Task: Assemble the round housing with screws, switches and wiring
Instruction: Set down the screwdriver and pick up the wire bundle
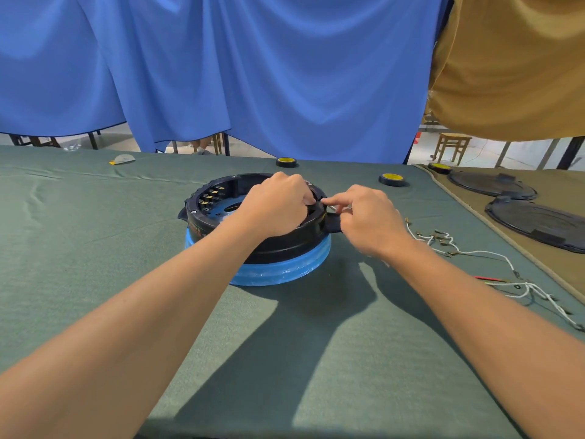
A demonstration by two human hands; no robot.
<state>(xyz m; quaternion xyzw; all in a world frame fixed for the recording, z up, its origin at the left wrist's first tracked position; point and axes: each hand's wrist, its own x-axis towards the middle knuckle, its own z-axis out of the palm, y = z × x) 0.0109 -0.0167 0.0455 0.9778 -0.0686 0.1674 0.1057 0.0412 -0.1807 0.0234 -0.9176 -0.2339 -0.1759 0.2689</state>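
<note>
A round black housing (221, 198) rests on a blue ring base (285, 267) in the middle of the green-covered table. Brass switch terminals (211, 194) line its inner left wall. My left hand (278, 204) reaches over the housing's right inner rim with fingers curled down onto a part hidden beneath them. My right hand (367, 217) is at the housing's right outer edge by a black tab (332, 224); its forefinger and thumb pinch a thin white wire (329, 202) at the rim.
Loose white, red and green wires with terminals (449, 245) lie to the right. Two black round lids (538, 223) sit on a tan mat at far right. Three tape rolls (392, 179) stand along the table's back edge. Blue curtain hangs behind.
</note>
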